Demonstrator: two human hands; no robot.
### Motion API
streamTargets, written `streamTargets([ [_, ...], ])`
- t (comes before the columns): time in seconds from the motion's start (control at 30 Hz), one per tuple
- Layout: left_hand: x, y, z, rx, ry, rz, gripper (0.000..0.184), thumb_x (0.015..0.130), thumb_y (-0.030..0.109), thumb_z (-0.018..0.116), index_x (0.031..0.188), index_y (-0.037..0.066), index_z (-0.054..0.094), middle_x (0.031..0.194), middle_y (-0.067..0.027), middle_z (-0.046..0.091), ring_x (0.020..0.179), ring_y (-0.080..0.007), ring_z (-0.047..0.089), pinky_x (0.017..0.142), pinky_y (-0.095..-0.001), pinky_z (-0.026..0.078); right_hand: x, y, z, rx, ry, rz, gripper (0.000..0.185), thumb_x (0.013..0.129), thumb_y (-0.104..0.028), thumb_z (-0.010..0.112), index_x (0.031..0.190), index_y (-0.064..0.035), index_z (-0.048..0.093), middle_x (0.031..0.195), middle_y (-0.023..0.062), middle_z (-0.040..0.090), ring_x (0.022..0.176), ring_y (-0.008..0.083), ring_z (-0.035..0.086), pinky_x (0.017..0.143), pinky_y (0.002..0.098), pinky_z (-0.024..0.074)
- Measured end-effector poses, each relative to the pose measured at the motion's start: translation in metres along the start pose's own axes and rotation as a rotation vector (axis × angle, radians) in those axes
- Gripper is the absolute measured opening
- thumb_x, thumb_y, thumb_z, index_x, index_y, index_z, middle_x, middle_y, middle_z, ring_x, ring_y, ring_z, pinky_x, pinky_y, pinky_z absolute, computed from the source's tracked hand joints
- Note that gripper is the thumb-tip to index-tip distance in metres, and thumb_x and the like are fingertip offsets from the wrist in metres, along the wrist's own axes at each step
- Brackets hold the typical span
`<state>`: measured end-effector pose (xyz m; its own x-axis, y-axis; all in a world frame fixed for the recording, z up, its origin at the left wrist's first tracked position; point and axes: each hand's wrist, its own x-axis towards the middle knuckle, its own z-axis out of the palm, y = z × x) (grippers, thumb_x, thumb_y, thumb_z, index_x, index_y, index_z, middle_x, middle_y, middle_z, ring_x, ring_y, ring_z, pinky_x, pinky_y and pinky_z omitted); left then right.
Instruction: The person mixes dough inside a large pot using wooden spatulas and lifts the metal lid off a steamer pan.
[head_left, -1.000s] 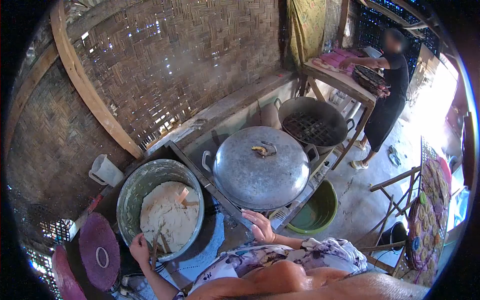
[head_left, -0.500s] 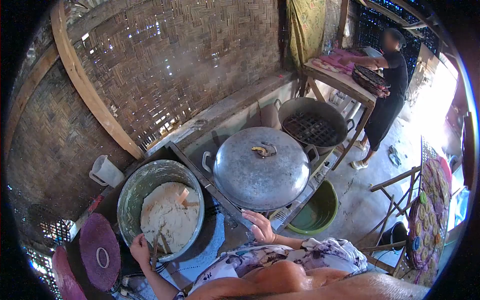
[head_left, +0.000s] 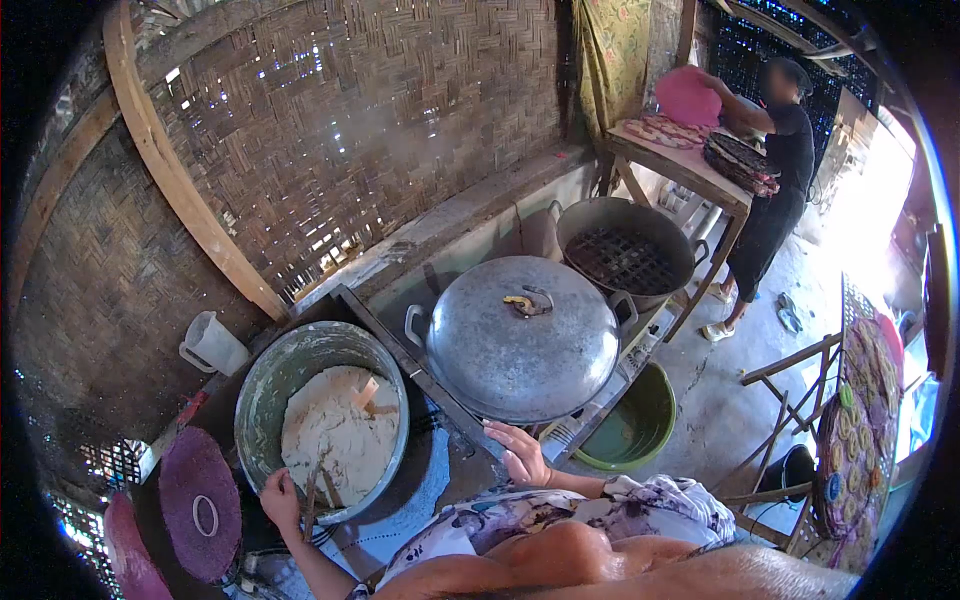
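Observation:
My left hand [head_left: 281, 497] rests at the near left rim of a large green tub [head_left: 262, 400], its fingers curled together; whether they pinch anything is too small to tell. White dough or batter [head_left: 335, 440] fills the tub's bottom, with wooden sticks [head_left: 325, 480] and a flat light-coloured piece [head_left: 366, 391] in it. My right hand [head_left: 520, 455] is raised below the big lidded metal pot [head_left: 522, 345], fingers extended and apart, holding nothing. The pot's lid is on, with a curved handle on top.
A person [head_left: 785, 150] lifts a pink round sheet [head_left: 688, 96] at a wooden table [head_left: 680, 158]. Beside my pot sit an open dark pot [head_left: 630, 245] and a green basin [head_left: 640, 425]. A white jug [head_left: 213, 342] and purple disc [head_left: 200, 480] are left; a rack [head_left: 850, 440] is right.
The person at the far table has raised the pink round sheet off the tabletop. My two hands and the pots have stayed in place.

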<state>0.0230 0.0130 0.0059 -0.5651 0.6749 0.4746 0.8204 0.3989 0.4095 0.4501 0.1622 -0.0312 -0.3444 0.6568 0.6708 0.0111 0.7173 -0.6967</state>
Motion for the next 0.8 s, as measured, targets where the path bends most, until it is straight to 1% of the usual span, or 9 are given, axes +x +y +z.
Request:
streamTargets([
  [0.13,0.0,-0.001,0.001,-0.096,-0.044,-0.104,0.016,0.078,0.015,0.06,0.09,0.006,0.066,0.079,-0.0166,0.065,0.071,-0.0307,0.064,0.066,-0.038,0.048,0.002,-0.004,-0.001,0.014,-0.003,0.009,0.042,0.082,-0.015,0.04,0.116,0.0051,0.052,0.12,0.0253,0.051,0.108,0.0384,0.052,0.094,0.0413,0.0398],
  [0.23,0.0,-0.007,0.004,-0.056,0.01,0.022,0.017,0.078,0.015,0.061,0.09,0.005,0.066,0.078,-0.0161,0.065,0.069,-0.0283,0.064,0.064,-0.0364,0.048,0.001,-0.002,-0.001,0.011,-0.007,0.01,0.042,0.082,-0.015,0.039,0.117,0.0053,0.052,0.121,0.0253,0.05,0.108,0.0385,0.052,0.094,0.0413,0.0396],
  [0.33,0.001,0.01,-0.005,-0.042,-0.025,-0.045,0.017,0.078,0.015,0.061,0.09,0.005,0.066,0.077,-0.0155,0.065,0.066,-0.0262,0.063,0.061,-0.0353,0.047,0.001,-0.002,-0.001,0.01,-0.013,0.017,0.042,0.082,-0.015,0.04,0.117,0.0056,0.051,0.121,0.0252,0.05,0.108,0.0386,0.052,0.094,0.0414,0.0396],
  [0.53,0.0,0.002,0.0,-0.074,0.014,0.004,0.016,0.078,0.014,0.061,0.09,0.005,0.066,0.076,-0.015,0.065,0.064,-0.026,0.062,0.06,-0.0351,0.047,0.001,-0.001,-0.001,0.006,-0.016,0.006,0.042,0.081,-0.013,0.04,0.117,0.0062,0.051,0.12,0.0256,0.051,0.108,0.0383,0.052,0.094,0.0413,0.0398],
  [0.63,0.001,0.011,-0.007,-0.062,-0.047,-0.038,0.017,0.078,0.014,0.06,0.091,0.005,0.066,0.078,-0.015,0.065,0.068,-0.0269,0.063,0.062,-0.0355,0.048,0.0,0.0,-0.001,0.002,-0.009,-0.001,0.043,0.079,-0.012,0.041,0.116,0.0063,0.052,0.12,0.0256,0.051,0.108,0.0383,0.052,0.094,0.0412,0.0398],
  [0.8,0.0,-0.005,0.002,-0.051,-0.001,0.012,0.016,0.079,0.013,0.06,0.09,0.005,0.066,0.08,-0.0153,0.065,0.071,-0.0281,0.064,0.066,-0.0363,0.048,0.0,0.0,0.0,0.005,-0.001,-0.005,0.044,0.078,-0.012,0.041,0.116,0.0062,0.052,0.119,0.0256,0.052,0.108,0.0382,0.052,0.094,0.0411,0.0397],
])
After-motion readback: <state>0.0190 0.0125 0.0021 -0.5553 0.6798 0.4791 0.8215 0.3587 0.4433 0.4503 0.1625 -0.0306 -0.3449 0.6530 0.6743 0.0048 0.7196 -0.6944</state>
